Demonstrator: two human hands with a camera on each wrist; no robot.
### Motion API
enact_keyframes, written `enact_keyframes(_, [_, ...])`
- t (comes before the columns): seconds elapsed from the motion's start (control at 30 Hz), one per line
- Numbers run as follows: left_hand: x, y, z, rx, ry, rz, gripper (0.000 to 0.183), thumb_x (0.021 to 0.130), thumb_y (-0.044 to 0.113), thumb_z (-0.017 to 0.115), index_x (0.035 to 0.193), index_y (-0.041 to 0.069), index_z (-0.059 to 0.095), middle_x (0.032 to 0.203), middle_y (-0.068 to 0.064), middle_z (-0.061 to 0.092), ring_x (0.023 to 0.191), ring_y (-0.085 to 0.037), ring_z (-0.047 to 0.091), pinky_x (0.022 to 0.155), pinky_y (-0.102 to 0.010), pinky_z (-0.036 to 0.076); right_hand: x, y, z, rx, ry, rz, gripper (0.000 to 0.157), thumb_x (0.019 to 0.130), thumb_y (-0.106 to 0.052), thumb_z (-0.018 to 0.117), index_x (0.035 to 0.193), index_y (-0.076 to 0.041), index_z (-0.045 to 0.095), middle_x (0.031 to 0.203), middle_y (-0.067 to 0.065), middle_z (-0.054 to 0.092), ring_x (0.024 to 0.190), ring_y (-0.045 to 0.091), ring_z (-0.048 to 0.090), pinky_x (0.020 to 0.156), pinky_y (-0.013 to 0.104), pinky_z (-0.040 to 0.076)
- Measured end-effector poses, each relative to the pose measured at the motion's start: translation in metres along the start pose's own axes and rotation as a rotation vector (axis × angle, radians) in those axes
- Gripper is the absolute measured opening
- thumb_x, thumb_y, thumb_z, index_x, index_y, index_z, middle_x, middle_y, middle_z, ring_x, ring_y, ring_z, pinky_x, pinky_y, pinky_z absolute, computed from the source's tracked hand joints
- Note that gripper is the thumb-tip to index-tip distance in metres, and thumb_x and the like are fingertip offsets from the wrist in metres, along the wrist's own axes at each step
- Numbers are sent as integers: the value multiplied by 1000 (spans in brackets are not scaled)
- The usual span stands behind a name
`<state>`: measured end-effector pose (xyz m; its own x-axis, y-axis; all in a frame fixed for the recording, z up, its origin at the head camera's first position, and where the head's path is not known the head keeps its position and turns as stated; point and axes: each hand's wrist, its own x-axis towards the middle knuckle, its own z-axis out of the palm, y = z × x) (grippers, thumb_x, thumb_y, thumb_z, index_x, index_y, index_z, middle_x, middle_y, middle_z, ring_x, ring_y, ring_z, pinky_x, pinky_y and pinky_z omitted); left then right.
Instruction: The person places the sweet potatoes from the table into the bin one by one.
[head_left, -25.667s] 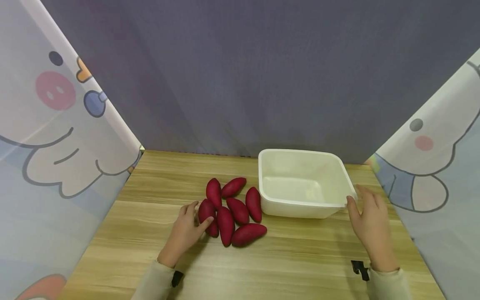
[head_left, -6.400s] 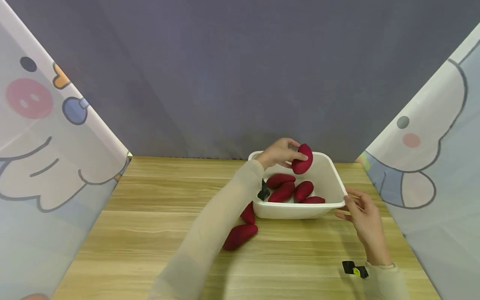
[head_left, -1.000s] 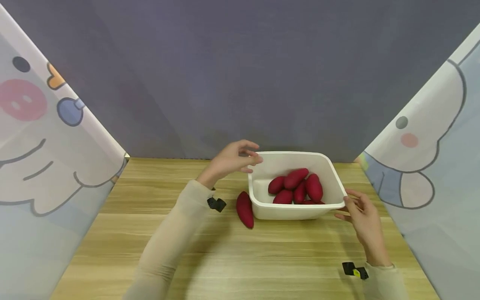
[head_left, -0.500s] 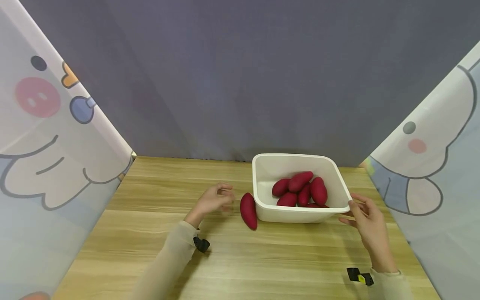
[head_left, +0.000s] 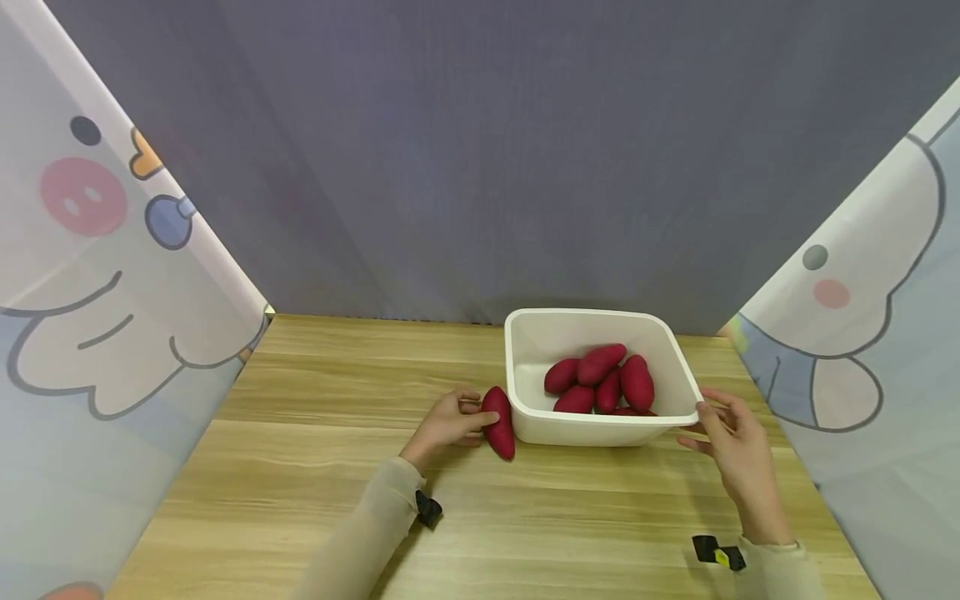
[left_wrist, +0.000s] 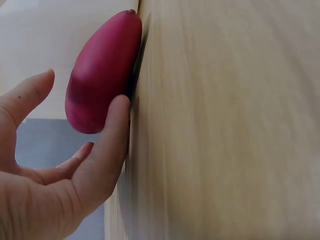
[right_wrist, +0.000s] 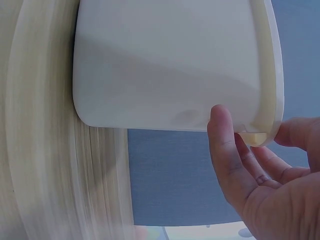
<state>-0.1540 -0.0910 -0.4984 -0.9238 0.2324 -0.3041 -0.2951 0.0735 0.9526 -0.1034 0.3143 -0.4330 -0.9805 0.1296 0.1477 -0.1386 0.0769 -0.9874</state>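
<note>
A purple-red sweet potato [head_left: 498,433] lies on the table against the left side of the white plastic bin [head_left: 600,432]. My left hand [head_left: 444,427] is around its left side, thumb over it in the head view. The left wrist view shows the thumb apart from the sweet potato [left_wrist: 107,67] and a fingertip at its lower end. Several more sweet potatoes [head_left: 600,364] are piled inside the bin. At the bin's front right corner, my right hand [head_left: 738,446] holds the rim, thumb on the lip and fingers at the wall below.
Wood-grain table [head_left: 315,450] lies under everything. A dark grey cloth wall [head_left: 480,167] rises right behind the bin. Printed cartoon curtains stand at the left [head_left: 82,292] and right [head_left: 900,333] sides.
Earlier the bin was empty and the sweet potatoes lay on the table; the left hand has carried them in. Over the last second it came down to the remaining one. The right hand stays at the rim.
</note>
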Motion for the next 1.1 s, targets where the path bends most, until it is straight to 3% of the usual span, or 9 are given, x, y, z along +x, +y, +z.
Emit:
enact_keyframes(0.23, [4, -2, 5, 73, 24, 22, 63, 85, 18, 82, 132, -7, 49, 116, -21, 58, 79, -27, 70, 70, -41, 63, -1, -1, 1, -6, 11, 2, 34, 103, -10, 57, 132, 6, 49, 101, 0, 68, 80, 12, 71, 63, 33, 62])
enact_keyframes(0.6, [0, -3, 3, -25, 13, 12, 57, 85, 11, 80, 130, -6, 49, 116, -22, 58, 81, -28, 70, 73, -41, 62, -3, -3, 1, -21, 16, 10, 35, 103, -11, 56, 133, 6, 49, 101, 0, 67, 80, 12, 70, 63, 33, 62])
enact_keyframes(0.87, [-6, -1, -15, -154, -19, 23, 60, 86, 9, 79, 136, -3, 48, 118, -23, 61, 86, -31, 71, 80, -48, 60, -4, -2, 1, -30, 15, 6, 35, 104, -11, 54, 133, 7, 47, 101, -1, 67, 81, 11, 70, 64, 32, 62])
enact_keyframes(1.1, [-11, 25, -36, -183, -27, 56, 63, 89, 6, 75, 143, 1, 43, 119, -26, 61, 90, -32, 71, 89, -57, 54, -4, -3, 1, -30, 11, 1, 35, 104, -10, 54, 133, 8, 46, 101, -1, 67, 82, 12, 71, 64, 32, 62])
